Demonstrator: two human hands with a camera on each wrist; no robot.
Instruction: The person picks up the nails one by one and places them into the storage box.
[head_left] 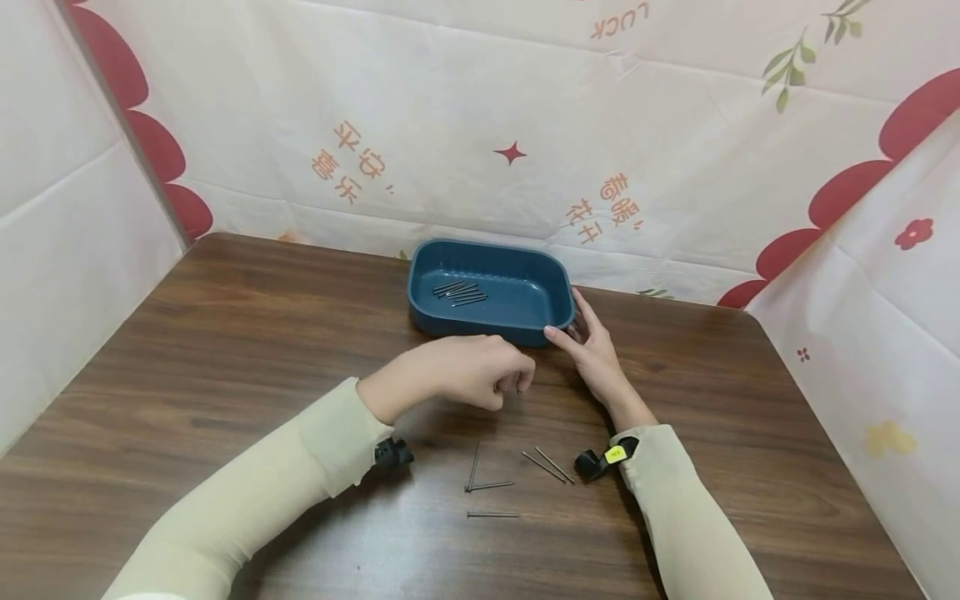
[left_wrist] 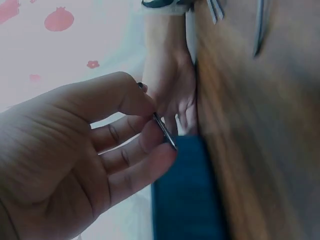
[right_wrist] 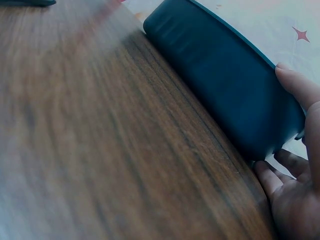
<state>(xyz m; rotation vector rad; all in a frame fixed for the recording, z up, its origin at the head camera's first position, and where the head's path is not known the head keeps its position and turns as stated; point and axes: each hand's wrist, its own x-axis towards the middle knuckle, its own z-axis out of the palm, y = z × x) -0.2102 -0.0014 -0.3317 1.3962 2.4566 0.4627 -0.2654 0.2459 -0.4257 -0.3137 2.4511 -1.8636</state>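
Between the thumb and fingertips of my left hand (head_left: 480, 371) is a thin metal nail (left_wrist: 165, 132), plainest in the left wrist view. That hand hovers over the table just in front of a blue plastic box (head_left: 480, 327). My right hand (head_left: 597, 354) grips the box's front right corner, its thumb on the rim and its fingers around the side wall. Several nails (head_left: 470, 300) lie together in the left part of the box. The fingers beneath the box edge are partly hidden in the head view.
Several loose nails lie on the brown wooden table (head_left: 225, 375), among them a horizontal nail (head_left: 492, 514) at the front and a slanted pair of nails (head_left: 548, 465) near the right wrist. A printed white curtain (head_left: 465, 108) hangs behind the box.
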